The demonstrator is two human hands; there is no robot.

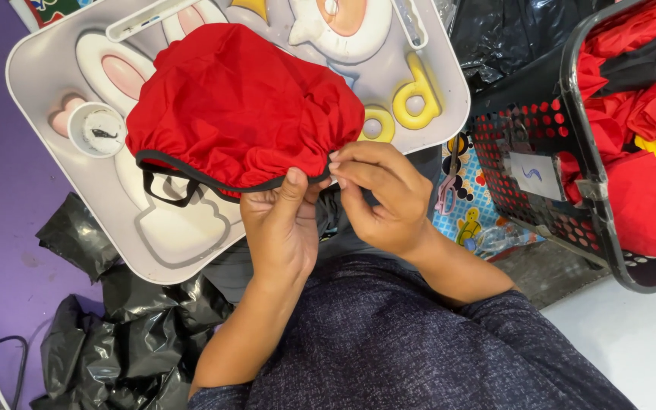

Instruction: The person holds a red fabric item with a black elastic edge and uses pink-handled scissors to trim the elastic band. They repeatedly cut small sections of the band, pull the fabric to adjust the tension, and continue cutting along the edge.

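A red gathered fabric cap (241, 106) with a black elastic edge lies on a grey lap tray (36, 83) printed with a cartoon rabbit. My left hand (279, 231) pinches the black edge from below, thumb up on the hem. Beside it, my right hand (381, 199) grips the same edge with its fingertips. A black loop (165, 190) hangs from the cap's left side.
A black basket (540, 152) with red dotted holes holds more red fabric (647, 205) at the right. Black plastic bags (127, 334) lie lower left on the purple floor. A small white cup (96, 129) sits in the tray. Pink scissors (447, 193) lie on a colourful mat.
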